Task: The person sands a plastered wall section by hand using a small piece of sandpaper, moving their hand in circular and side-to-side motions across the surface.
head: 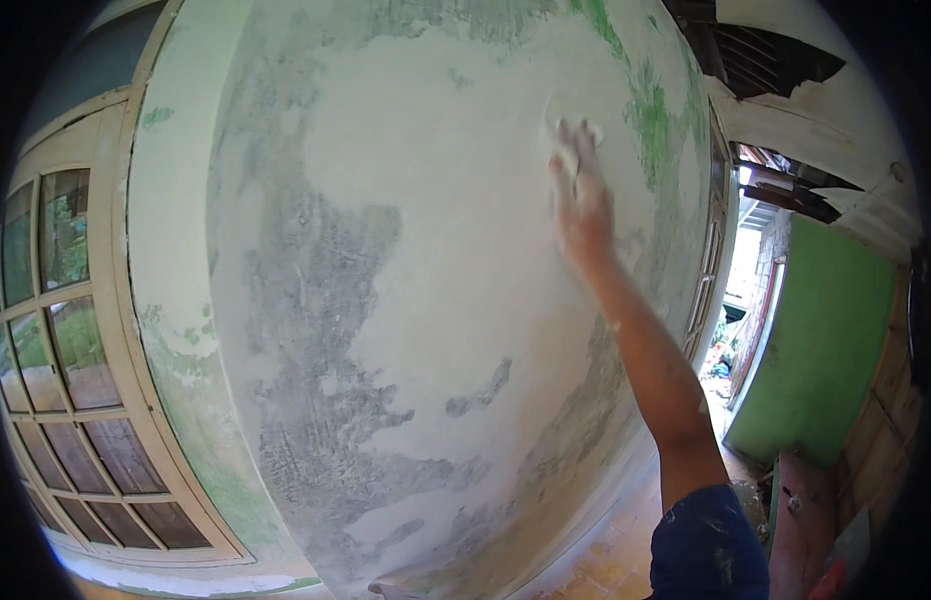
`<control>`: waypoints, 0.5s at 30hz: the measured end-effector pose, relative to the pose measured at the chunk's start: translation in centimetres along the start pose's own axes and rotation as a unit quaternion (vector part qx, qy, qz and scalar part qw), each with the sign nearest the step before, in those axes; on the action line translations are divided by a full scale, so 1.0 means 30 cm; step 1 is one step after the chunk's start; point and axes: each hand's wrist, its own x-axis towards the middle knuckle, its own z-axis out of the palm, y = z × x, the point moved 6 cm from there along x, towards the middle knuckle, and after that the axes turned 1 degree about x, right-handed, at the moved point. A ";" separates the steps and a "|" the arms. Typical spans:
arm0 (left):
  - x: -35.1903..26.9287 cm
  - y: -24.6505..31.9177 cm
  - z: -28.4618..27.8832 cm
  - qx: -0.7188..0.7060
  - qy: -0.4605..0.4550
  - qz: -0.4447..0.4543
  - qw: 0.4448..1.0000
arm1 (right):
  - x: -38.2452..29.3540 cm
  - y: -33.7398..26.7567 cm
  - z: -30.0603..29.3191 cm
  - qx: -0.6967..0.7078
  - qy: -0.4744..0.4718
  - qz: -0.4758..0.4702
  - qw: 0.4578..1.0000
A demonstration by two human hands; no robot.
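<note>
My right hand (583, 214) is raised against the upper right of a plastered wall (443, 262), with its arm stretched up from the lower right. A pale flat piece (569, 159) shows between the thumb and fingers and around the fingertips, pressed to the surface; blur hides whether it is a sheet, a pad or a scraper. Smooth whitish filler covers the wall's middle, and rough grey patches (330, 277) show around it. Green paint remnants (651, 124) lie right of the hand. My left hand is out of view.
A cream wooden door or window frame with glass panes (79, 352) stands at left. At right are a bright doorway (739, 300), a green panel (818, 345) and a broken ceiling (788, 127). A reddish board (801, 517) leans low right. A curled edge (416, 586) shows at bottom.
</note>
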 end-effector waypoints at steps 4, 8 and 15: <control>0.008 -0.083 0.001 0.060 0.087 0.117 0.987 | -0.232 -0.228 0.031 -0.059 -0.129 -0.114 0.983; 0.033 -0.324 0.023 0.092 0.143 0.209 0.963 | -0.010 -0.018 -0.052 -0.039 -0.056 -0.091 0.993; -0.024 -0.090 0.006 0.182 0.169 0.203 0.947 | 0.012 0.012 0.005 -0.034 0.044 -0.058 0.997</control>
